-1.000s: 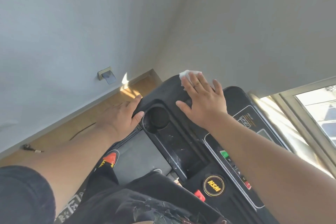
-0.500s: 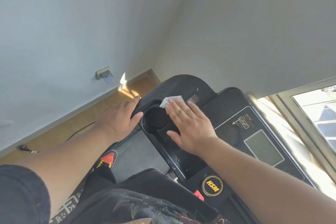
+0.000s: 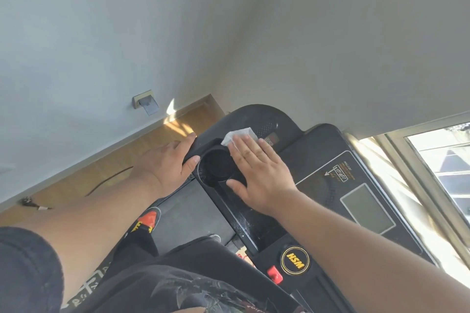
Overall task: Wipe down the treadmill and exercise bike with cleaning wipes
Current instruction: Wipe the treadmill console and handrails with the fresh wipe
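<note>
- My right hand lies flat on the treadmill console, fingers straight and together, pressing a white cleaning wipe onto the black plastic.
- The wipe pokes out past my fingertips, just beside the round cup holder, on its far side.
- My thumb stretches along the near rim of that cup holder.
- My left hand grips the console's left edge, fingers wrapped over the corner, thumb against the side by the cup holder.
- Grey display screen sits well to the right of my hand, with the round yellow-ringed logo and a red clip nearer to me.
- Treadmill belt shows below, between my arms.
- Wooden floor and a wall socket off to the left, window on the right.
</note>
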